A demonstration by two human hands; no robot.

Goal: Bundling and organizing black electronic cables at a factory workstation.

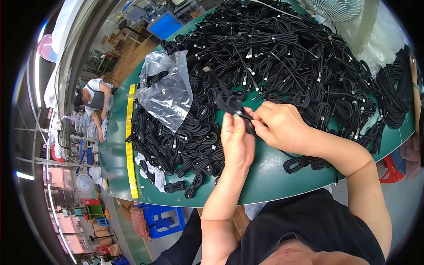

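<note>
A coiled black cable [229,102] is held up over the table between my two hands. My left hand [238,139] is closed around the lower end of the coil, thumb pressed on it near a small pale connector or tie. From the right, my right hand [276,123] pinches at the same cable beside the left fingertips; the exact spot is partly hidden by the fingers. Behind and around the hands spreads a large heap of black cables [274,57], many with silver plugs. Coiled bundles [194,154] lie to the left of my left forearm.
The green table [274,174] carries the heap. A clear plastic bag [165,95] lies on the left bundles, beside a yellow strip [131,145]. At the far right stand a fan [338,6] and plastic sheeting. A blue stool [161,221] is below the edge. Another person [95,99] works far left.
</note>
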